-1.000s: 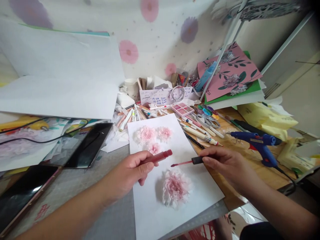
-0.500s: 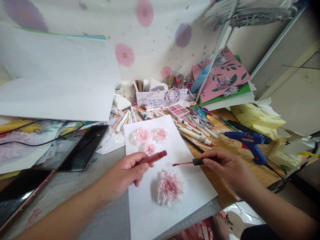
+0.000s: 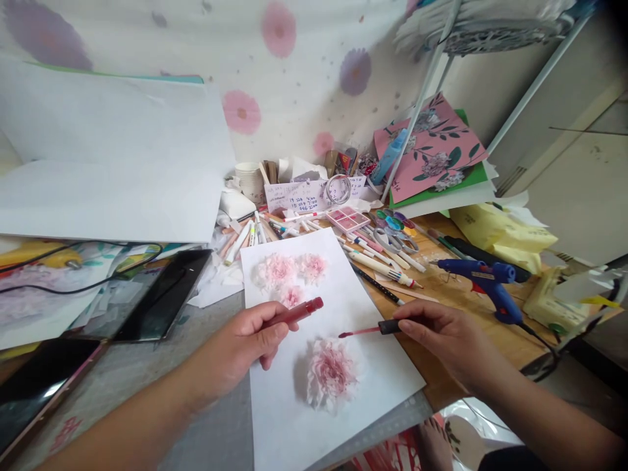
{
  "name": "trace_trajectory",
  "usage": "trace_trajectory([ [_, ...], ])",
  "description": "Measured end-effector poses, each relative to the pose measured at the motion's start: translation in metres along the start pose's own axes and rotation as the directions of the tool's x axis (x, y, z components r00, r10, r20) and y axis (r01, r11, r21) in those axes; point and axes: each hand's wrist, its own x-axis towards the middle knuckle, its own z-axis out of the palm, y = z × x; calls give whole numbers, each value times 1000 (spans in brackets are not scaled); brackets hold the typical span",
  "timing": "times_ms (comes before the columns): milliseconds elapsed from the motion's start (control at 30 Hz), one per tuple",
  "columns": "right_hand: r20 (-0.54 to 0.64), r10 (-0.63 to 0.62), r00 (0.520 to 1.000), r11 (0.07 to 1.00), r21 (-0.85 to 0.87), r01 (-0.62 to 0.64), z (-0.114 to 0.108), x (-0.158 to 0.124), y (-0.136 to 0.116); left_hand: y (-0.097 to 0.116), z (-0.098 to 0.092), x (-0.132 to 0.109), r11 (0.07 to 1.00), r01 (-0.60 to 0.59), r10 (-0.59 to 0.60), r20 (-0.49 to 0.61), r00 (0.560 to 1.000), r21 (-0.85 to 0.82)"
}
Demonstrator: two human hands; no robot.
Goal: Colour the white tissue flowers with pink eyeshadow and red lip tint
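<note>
My left hand [image 3: 258, 332] is closed around an uncapped red lip gloss tube [image 3: 307, 309], its neck pointing right. Between the fingers of my right hand [image 3: 436, 330] is the black cap of the applicator wand [image 3: 366, 331], whose dark red tip points left, just above the large paper flower [image 3: 332, 374]. That flower is white at the rim and pink in the middle. Three smaller pink-and-white flowers [image 3: 278, 269] sit at the far end of the white sheet [image 3: 392, 379] underneath. Part of the nearest small one is close behind my left hand.
Markers [image 3: 240, 242] and pens crowd the back of the table beside a pink palette [image 3: 348, 219] and scissors [image 3: 395, 241]. A blue glue gun [image 3: 483, 278] with a cord lies at the right. Two dark-screened devices [image 3: 164, 294] rest at the left, near a large white board [image 3: 112, 203].
My right hand has lowered the applicator wand slightly, bringing its tip nearer the large flower. My left hand stays almost still with the tube, and the view has shifted a little.
</note>
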Motion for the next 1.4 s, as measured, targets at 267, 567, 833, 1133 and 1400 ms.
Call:
trace_trajectory([
  [267,-4,-22,1000,999,-37,22,1,1,-2,1,1,-2,1000,-18,18,1,1000,-17],
  [567,-17,-50,999,997,-67,48,-3,1,3,1,0,-2,1000,-21,20,13,1000,1],
  [833,-10,-45,999,999,-27,45,12,3,-12,4,1,-1,1000,-4,4,19,1000,8],
  [1133,-15,-83,996,995,-58,82,13,1,-12,3,1,-1,1000,-16,16,29,999,-14],
  [1400,-6,-91,996,994,-59,90,18,-2,-15,1,0,0,1000,-3,3,28,1000,-9],
])
